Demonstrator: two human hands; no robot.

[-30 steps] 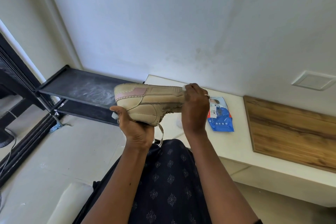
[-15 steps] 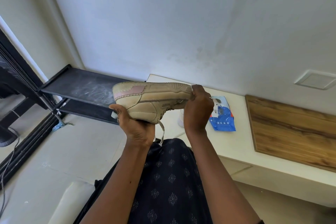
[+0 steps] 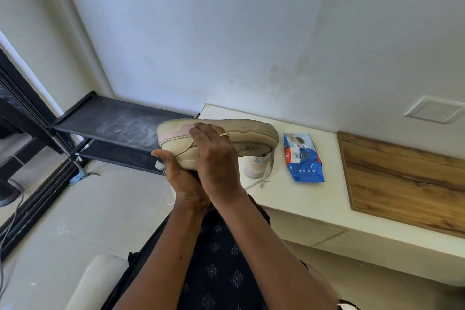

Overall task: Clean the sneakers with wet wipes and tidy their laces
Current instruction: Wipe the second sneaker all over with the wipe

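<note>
while the left hand (image 3: 185,184) grips the beige sneaker (image 3: 246,131) from below at its heel end, thumb wrapped up the near side, the shoe is held in the air above the lap, sole uppermost and toe pointing right; the right hand (image 3: 214,156) lies across the shoe's side, fingers fairly straight and pressed flat up to the sole's rim; whether a wipe sits beneath them cannot be told; the laces (image 3: 269,170) hang loose from the toe half; just behind them a second sneaker (image 3: 255,167) stands on the white ledge (image 3: 314,199), mostly hidden; the blue pack of wet wipes (image 3: 303,158) lies just beside it, with a wooden board (image 3: 402,178) further right; a black shelf rack (image 3: 118,126) stands to the left
</note>
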